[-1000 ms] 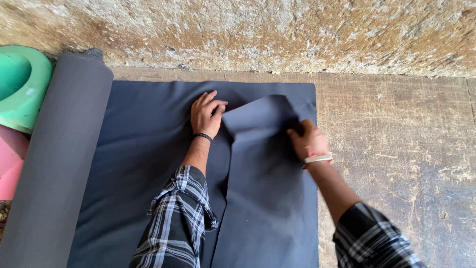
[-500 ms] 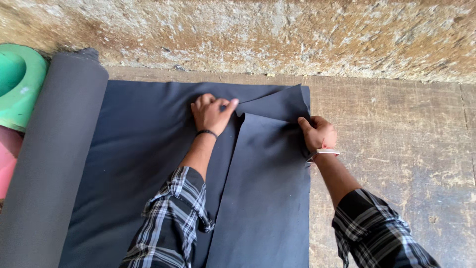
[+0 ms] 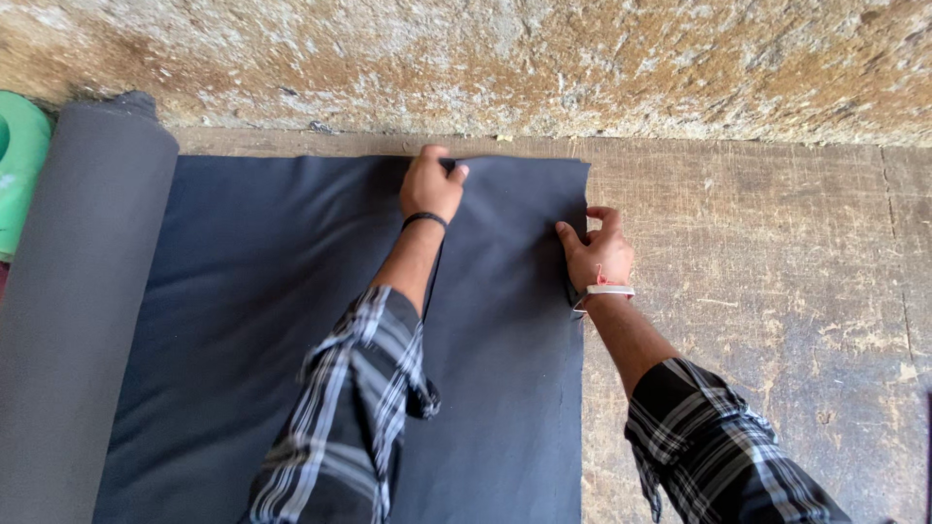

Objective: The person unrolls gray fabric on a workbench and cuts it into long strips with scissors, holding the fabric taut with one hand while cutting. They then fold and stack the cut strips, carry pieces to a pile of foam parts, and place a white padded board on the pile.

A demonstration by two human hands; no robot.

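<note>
Seen from above, we work dark fabric point(image 3: 291, 320) spread over a worn wooden floor point(image 3: 777, 291), beneath a rough plaster wall point(image 3: 582, 58). Our left hand point(image 3: 432, 186) is closed on the far corner of a folded-over panel point(image 3: 505, 320), fingers curled around the cloth near the fabric's top edge. Our right hand point(image 3: 597, 254) rests at the panel's right border, fingers partly curled and pressing the edge; whether it pinches the cloth we cannot tell. A thick grey roll point(image 3: 68, 320) lies along the left side, touching a green round object point(image 3: 19, 165). In our judgement, a clean fold here calls for matching the edges squarely, keeping the layers taut and smoothing out wrinkles.
</note>
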